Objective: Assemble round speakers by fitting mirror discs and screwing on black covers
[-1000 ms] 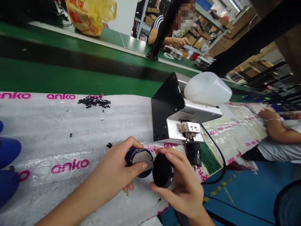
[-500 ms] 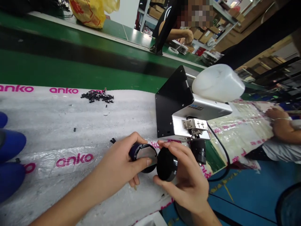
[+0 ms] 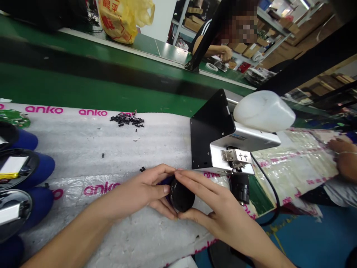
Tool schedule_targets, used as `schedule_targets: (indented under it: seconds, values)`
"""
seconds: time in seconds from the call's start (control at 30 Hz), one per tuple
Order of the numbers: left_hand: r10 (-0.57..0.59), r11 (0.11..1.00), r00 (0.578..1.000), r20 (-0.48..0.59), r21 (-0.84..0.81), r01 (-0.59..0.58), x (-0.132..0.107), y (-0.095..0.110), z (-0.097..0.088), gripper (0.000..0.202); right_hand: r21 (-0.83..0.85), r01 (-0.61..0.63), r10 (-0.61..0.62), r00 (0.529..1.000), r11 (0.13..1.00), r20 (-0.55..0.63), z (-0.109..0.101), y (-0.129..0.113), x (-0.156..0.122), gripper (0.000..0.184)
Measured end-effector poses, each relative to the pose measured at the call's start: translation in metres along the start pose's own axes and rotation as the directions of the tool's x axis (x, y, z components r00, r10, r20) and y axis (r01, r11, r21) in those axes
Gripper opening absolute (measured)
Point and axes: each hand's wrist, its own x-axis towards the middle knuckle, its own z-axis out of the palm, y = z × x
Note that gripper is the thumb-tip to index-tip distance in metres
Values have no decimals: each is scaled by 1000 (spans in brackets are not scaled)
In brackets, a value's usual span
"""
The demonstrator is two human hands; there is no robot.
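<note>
Both hands are closed around one round part: the left hand [image 3: 139, 191] grips its dark blue body [image 3: 165, 181], and the right hand [image 3: 213, 201] cups its smooth black cap [image 3: 182, 196]. Cap and body meet between the fingertips, above the bench; whether they are fully seated cannot be told. Beneath lies a creased white sheet [image 3: 125, 234] with a glossy film, printed "anko" repeatedly in pink. At the left edge, rounded blue cases [image 3: 46, 163] lie with hollow dark ends; two contain white blocks, one edged in yellow. To the right stands a black and silver metal machine [image 3: 208, 128], its small lettering illegible, bearing a translucent whitish bottle [image 3: 263, 111]. Farther off are a pile of small black pieces [image 3: 128, 120], the green bench [image 3: 83, 89] and a crinkled yellow bag [image 3: 118, 24] with red characters
</note>
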Motion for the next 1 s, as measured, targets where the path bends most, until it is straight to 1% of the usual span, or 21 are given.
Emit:
schedule_targets:
  seconds: [0.07, 0.23, 0.33, 0.4, 0.43, 0.47, 0.5, 0.53, 0.6, 0.63, 0.67, 0.7, 0.73, 0.77, 0.8, 0.83, 0.87, 0.9, 0.93, 0.97, 1.0]
  values:
    - [1, 999, 1000, -1, -39, -1, -1, 0, -1, 28, -15, -22, 23, 998, 1000, 55, -2, -1, 4, 65]
    - [11, 996, 999, 34, -89, -8, 0, -2, -4, 34, -69, -31, 38, 993, 997, 112, -6, -3, 6, 66]
    - [34, 997, 997, 64, -69, -30, -1, -2, -6, 39, -110, 15, -2, 993, 994, 116, -9, -2, 5, 64]
    - [47, 999, 997, 68, -14, -46, -3, -3, -3, 52, -178, 43, -28, 996, 983, 85, -10, -1, 7, 57]
    - [43, 998, 998, 44, 32, -45, -3, -4, 0, 57, -226, 56, -46, 998, 973, 49, -10, -2, 9, 52]
    - [44, 995, 999, -6, 92, -43, -3, -5, 4, 58, -275, 62, -63, 998, 959, 6, -8, -3, 11, 47]
    - [54, 987, 996, -76, 156, -42, -2, -6, 9, 52, -318, 61, -75, 997, 946, -30, -7, -6, 12, 44]
    - [81, 975, 985, -152, 217, -46, -1, -7, 14, 41, -346, 56, -79, 995, 937, -55, -5, -9, 13, 43]
    - [159, 949, 947, -278, 306, -70, 4, -10, 26, 19, -347, 40, -62, 997, 937, -54, -3, -15, 9, 45]
    - [189, 941, 929, -319, 328, -79, 6, -12, 30, 16, -324, 30, -47, 998, 946, -45, -3, -18, 4, 46]
    - [197, 938, 917, -346, 338, -74, 8, -13, 34, 17, -292, 25, -43, 997, 956, -56, -4, -18, -2, 46]
    - [184, 940, 912, -368, 337, -54, 10, -14, 37, 20, -259, -2, -36, 990, 966, -139, -7, -16, -10, 44]
    - [160, 943, 906, -391, 333, -23, 11, -15, 39, 25, -229, -71, -5, 949, 971, -314, -11, -11, -20, 38]
    - [132, 945, 901, -414, 326, 11, 12, -15, 40, 31, -184, -197, 67, 835, 963, -546, -16, -3, -29, 32]
    - [105, 947, 894, -436, 317, 43, 13, -16, 40, 37, -93, -344, 157, 632, 935, -759, -22, 8, -39, 25]
    - [84, 949, 885, -458, 309, 69, 13, -16, 39, 42, 50, -490, 241, 334, 871, -911, -29, 22, -47, 23]
    - [70, 951, 876, -478, 298, 87, 14, -16, 39, 46, 198, -601, 347, 141, 774, -927, -36, 38, -54, 32]
    - [64, 953, 868, -493, 287, 93, 14, -17, 38, 49, 274, -634, 453, 135, 723, -881, -42, 54, -60, 38]
    - [61, 956, 861, -504, 278, 95, 14, -17, 38, 52, 318, -644, 540, 177, 696, -823, -47, 69, -63, 38]
    - [64, 958, 856, -512, 273, 92, 14, -17, 38, 54, 364, -637, 619, 233, 680, -750, -51, 82, -65, 36]
    - [68, 958, 852, -518, 273, 90, 14, -17, 38, 56, 402, -614, 670, 294, 679, -682, -52, 93, -66, 34]
